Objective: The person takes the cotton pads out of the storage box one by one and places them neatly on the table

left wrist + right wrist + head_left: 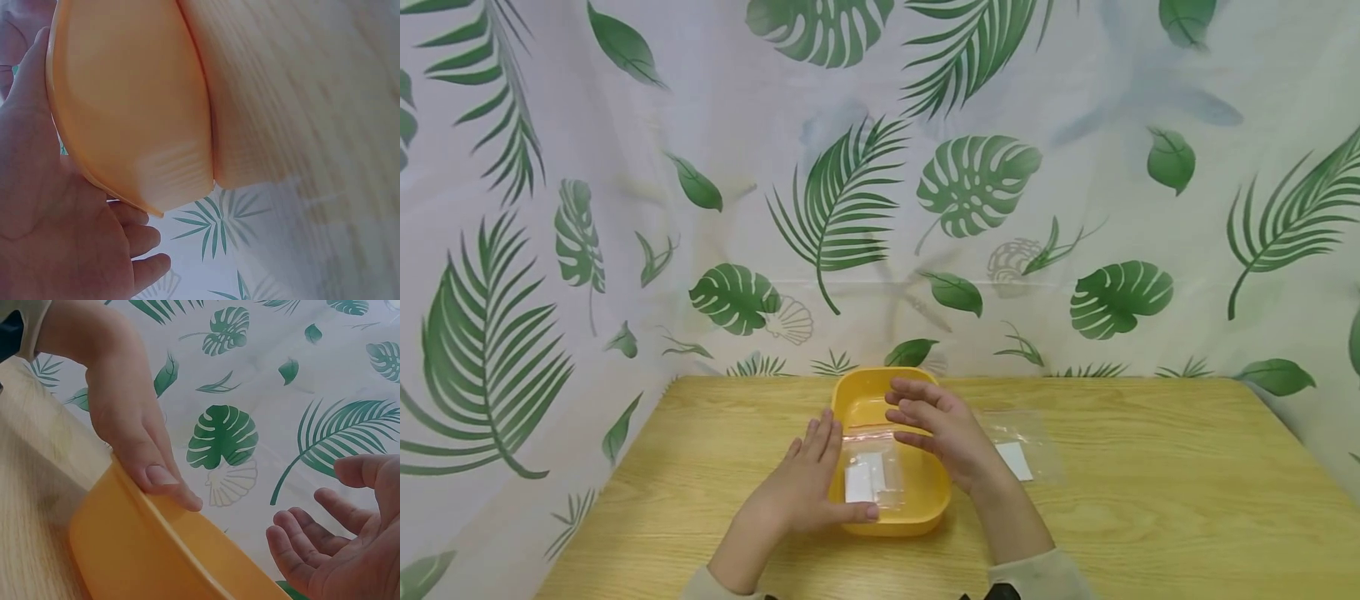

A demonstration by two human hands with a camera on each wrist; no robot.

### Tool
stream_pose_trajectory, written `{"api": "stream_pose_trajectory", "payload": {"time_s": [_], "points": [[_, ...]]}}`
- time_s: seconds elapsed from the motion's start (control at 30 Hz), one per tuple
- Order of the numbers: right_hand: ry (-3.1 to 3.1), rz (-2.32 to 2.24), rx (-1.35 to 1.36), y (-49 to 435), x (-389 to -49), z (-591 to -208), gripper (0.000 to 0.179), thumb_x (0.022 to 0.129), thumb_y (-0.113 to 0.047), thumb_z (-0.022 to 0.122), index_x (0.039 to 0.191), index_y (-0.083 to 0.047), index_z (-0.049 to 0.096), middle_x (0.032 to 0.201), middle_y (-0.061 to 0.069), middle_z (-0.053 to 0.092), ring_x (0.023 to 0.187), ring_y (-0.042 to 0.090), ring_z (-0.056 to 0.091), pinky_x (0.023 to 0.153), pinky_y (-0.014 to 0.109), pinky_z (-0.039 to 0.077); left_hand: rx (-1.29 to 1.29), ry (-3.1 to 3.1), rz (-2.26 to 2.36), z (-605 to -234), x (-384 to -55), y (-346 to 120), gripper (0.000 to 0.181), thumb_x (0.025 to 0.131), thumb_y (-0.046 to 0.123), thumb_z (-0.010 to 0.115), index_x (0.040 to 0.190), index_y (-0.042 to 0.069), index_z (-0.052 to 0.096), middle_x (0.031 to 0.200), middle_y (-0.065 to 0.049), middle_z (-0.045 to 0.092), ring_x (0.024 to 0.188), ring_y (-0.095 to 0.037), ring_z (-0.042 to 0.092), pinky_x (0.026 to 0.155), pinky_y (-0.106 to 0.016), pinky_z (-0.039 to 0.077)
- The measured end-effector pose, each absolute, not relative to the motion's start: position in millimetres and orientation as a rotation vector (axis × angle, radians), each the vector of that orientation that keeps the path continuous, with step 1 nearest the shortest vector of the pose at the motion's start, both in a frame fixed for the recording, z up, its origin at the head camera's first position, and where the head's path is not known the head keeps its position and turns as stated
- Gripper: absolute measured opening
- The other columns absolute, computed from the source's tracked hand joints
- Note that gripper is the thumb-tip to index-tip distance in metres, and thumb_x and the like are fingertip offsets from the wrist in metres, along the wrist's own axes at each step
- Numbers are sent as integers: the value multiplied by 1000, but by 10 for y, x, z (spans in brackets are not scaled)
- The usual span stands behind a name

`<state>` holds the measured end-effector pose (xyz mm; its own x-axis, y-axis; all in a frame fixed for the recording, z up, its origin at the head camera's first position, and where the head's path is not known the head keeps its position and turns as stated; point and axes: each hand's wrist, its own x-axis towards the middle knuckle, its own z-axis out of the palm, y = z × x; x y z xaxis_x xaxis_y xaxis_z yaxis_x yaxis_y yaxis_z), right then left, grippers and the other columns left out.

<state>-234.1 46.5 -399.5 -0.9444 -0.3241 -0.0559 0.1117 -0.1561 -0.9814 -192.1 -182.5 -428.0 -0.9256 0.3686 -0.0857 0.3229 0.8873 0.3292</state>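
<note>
A yellow rectangular plastic container (910,528) with rounded corners stands on the wooden table. Inside it, toward the left, lies a clear zip bag (891,479) with white pieces (857,483) in it. My left hand (801,492) rests on the container's left rim, fingers extended, thumb reaching over the front edge. In the left wrist view the palm lies along the rim of the container's side wall (131,94). My right hand (951,437) hovers over the right side of the container, its fingers loosely bent and apart, holding nothing, as the right wrist view also shows.
Right of the container, partly behind my right forearm, a second clear bag (1037,433) lies flat with a white piece (1015,461) in it. Bare wood grain of the table (1165,492) stretches out on the right. A leaf-patterned curtain (880,208) hangs behind the table.
</note>
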Motion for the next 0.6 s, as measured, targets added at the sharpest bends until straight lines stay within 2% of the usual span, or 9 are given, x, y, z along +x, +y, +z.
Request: {"api": "stream_pose_trajectory", "payload": {"time_s": [0.3,0.47,0.6], "points": [[1826,-2159,-215,393,-2349,-4065,37,101,-17,58,136,-7,57,136,14,58,116,27,64,97,40,55,515,2905,470,-4265,-1915,-1818,128,74,83,60,159,2,11,167,-16,-2,154,-34,0,123,-55,12],[1824,-2153,-196,363,-2338,-4094,37,101,-17,58,136,-8,57,136,15,58,121,34,60,97,40,55,510,2896,472,-4260,-1916,-1817,127,74,83,60,159,2,11,167,-16,-3,154,-34,0,123,-55,12],[1813,-2149,-193,345,-2339,-4106,38,100,-16,58,137,-7,56,137,16,56,117,30,62,96,40,56,509,2899,465,-4260,-1923,-1814,128,74,84,59,159,2,11,167,-15,-4,154,-34,0,123,-55,12]]}}
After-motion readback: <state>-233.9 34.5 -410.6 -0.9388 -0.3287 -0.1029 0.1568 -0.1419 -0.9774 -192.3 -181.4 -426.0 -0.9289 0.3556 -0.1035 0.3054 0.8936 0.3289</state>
